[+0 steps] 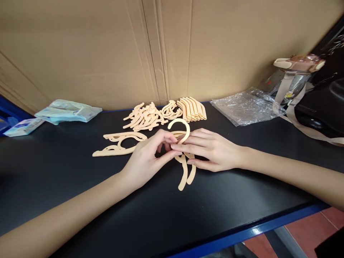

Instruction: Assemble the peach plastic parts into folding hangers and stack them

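Note:
Between my hands is a cream plastic folding hanger (187, 126), its hook curving up and its folded arms hanging below toward me. My left hand (146, 156) pinches the hanger near the base of the hook with thumb and fingertips. From the other side my right hand (215, 148) grips it, fingers laid across the middle and thumb beside one lower arm. My fingers hide the joint. Just left of my left hand lie more folded hanger pieces (107, 153) on the black table (150, 218).
Behind my hands sit a loose heap of cream hanger parts (146, 116), a few hooks (172, 111) and a neat row of curved arms (192, 108). Tissue packs (68, 111) are at left. A clear plastic bag (239, 107) and a strapped bottle (292, 77) stand right, before cardboard (94, 53).

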`<control>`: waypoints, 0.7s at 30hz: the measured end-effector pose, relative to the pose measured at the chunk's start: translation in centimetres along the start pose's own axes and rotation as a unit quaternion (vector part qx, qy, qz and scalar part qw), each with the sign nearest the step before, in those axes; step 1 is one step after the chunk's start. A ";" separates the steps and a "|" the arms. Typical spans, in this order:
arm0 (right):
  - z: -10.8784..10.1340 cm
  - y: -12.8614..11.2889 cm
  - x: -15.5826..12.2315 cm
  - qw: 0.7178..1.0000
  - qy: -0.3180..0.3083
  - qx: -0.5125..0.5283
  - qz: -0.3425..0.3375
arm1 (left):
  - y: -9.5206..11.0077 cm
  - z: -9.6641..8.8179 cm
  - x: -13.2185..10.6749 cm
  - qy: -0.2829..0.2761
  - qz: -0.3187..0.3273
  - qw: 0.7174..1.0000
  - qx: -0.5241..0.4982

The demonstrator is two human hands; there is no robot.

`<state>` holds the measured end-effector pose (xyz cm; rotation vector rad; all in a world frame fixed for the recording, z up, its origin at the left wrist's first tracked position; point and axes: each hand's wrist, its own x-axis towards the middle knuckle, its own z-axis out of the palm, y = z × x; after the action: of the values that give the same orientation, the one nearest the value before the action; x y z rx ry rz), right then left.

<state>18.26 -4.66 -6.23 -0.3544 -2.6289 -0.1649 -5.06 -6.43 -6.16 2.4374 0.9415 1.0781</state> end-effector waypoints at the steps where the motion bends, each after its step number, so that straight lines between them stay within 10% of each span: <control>1: 0.0 0.0 0.0 1.000 -0.011 0.003 0.002 | 0.1 0.0 -0.1 -0.003 0.024 0.999 0.022; 8: 0.1 0.0 -0.2 0.995 0.017 0.080 0.055 | 0.0 0.4 -0.2 -0.008 0.063 0.994 0.093; 21: 0.5 0.6 -0.4 0.969 0.110 0.142 0.171 | -0.2 0.2 0.3 -0.035 -0.061 0.943 0.326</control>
<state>18.54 -4.11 -6.87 -0.6396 -2.2875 0.2696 -4.90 -6.10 -6.22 2.8361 1.6053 0.6980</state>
